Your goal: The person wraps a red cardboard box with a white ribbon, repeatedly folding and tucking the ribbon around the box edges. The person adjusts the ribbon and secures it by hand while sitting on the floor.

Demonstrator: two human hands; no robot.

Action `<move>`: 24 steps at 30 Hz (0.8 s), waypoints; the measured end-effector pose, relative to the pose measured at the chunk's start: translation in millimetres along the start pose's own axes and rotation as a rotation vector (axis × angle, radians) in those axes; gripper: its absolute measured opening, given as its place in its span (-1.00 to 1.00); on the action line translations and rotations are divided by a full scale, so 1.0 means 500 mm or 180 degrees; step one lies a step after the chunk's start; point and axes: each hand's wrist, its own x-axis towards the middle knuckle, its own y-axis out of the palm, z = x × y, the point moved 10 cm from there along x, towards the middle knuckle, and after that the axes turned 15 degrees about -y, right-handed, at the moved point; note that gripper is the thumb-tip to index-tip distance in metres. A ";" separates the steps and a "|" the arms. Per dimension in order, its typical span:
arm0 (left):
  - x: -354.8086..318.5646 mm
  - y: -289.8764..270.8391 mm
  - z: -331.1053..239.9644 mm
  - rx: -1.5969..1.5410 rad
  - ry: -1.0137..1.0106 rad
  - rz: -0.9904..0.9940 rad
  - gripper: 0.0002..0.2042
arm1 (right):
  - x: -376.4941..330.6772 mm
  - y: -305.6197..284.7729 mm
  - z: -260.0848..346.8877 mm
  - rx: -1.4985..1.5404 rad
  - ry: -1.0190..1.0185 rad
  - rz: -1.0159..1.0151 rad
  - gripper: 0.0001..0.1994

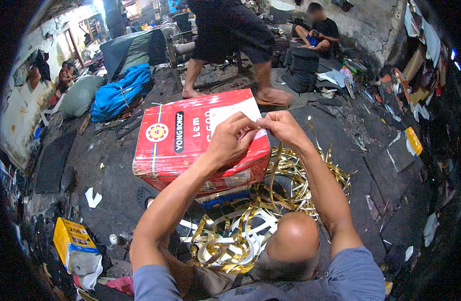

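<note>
My left hand (234,138) is over the right part of a red cardboard box (165,143), its fingers curled and pinched together. Right beside it, my right hand (282,129) is closed too, thumb and forefinger nearly meeting the left fingertips. Whatever is between the left fingers is too small to make out. A shiny gold strip (274,173) hangs below my right hand, seemingly from its fingers. It runs down to a tangled heap of gold strips (303,183) beside the box. More gold and white strips (230,238) lie in loops near my knee.
A person in dark shorts (230,30) walks barefoot behind the box. Another person (321,35) sits by the back wall, near stacked black sheets (300,70). A blue bundle (121,93) lies at far left, a yellow torn carton (76,243) at near left. Scraps litter the dark floor.
</note>
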 end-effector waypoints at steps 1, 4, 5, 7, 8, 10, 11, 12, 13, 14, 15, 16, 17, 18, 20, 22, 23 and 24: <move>-0.001 0.002 0.002 -0.0056 -0.0024 -0.0022 -0.88 | 0.003 -0.002 0.000 -0.0052 -0.0002 0.0026 -0.63; 0.002 -0.002 0.002 -0.0142 0.0005 -0.0085 -0.89 | 0.001 -0.006 0.013 0.0118 -0.0213 -0.0150 -0.65; 0.005 -0.005 -0.002 -0.0149 0.0061 -0.0138 -0.90 | 0.003 -0.006 0.012 0.0215 -0.0190 -0.0159 -0.67; 0.003 -0.006 -0.007 -0.0155 0.0131 -0.0203 -0.91 | -0.003 -0.004 0.008 0.0448 -0.0094 -0.0175 -0.68; 0.006 -0.005 -0.001 -0.0226 0.0063 -0.0164 -0.91 | -0.001 -0.003 -0.016 0.0560 0.0027 -0.0153 -0.71; 0.004 -0.008 0.001 -0.0168 0.0059 -0.0103 -0.89 | -0.004 0.010 -0.019 0.0947 0.0033 -0.0218 -0.73; 0.005 -0.008 0.002 -0.0142 0.0058 -0.0073 -0.88 | -0.006 0.015 -0.020 0.1138 0.0039 -0.0251 -0.74; 0.001 -0.012 0.002 -0.0128 0.0120 -0.0096 -0.87 | -0.006 0.017 -0.021 0.1139 0.0013 -0.0199 -0.76; -0.004 -0.011 -0.004 0.0011 0.0274 -0.0113 -0.86 | -0.009 0.022 -0.023 0.1381 0.0005 -0.0275 -0.78; -0.008 -0.010 -0.011 0.0150 0.0430 -0.0126 -0.85 | -0.015 0.019 -0.027 0.1411 0.0069 -0.0327 -0.75; -0.013 -0.010 -0.021 0.0300 0.0583 -0.0132 -0.83 | -0.021 0.017 -0.017 0.1450 0.0130 -0.0379 -0.72; -0.014 -0.005 -0.020 0.0367 0.0561 -0.0030 -0.79 | -0.025 0.023 -0.028 0.1715 0.0228 -0.0418 -0.73; -0.013 -0.007 -0.028 0.0455 0.0654 -0.0087 -0.78 | -0.022 0.023 -0.041 0.1969 0.0201 -0.0400 -0.78; -0.015 -0.007 -0.031 0.0538 0.0715 -0.0121 -0.78 | -0.022 0.034 -0.039 0.2140 0.0244 -0.0454 -0.79; -0.014 0.003 -0.040 0.0670 0.0875 -0.0121 -0.75 | -0.017 0.026 -0.091 0.2493 0.0047 -0.0160 -0.73; -0.023 0.004 -0.041 0.0881 0.0952 -0.0139 -0.68 | -0.018 0.050 -0.086 0.2523 0.0107 -0.0160 -0.71; -0.032 0.004 -0.025 0.0996 0.0988 -0.0153 -0.65 | -0.028 0.080 -0.050 0.2606 0.0279 -0.0237 -0.73; -0.024 0.021 -0.039 0.1013 0.1147 -0.0174 -0.63 | -0.024 0.051 -0.126 0.2756 0.0151 -0.0016 -0.74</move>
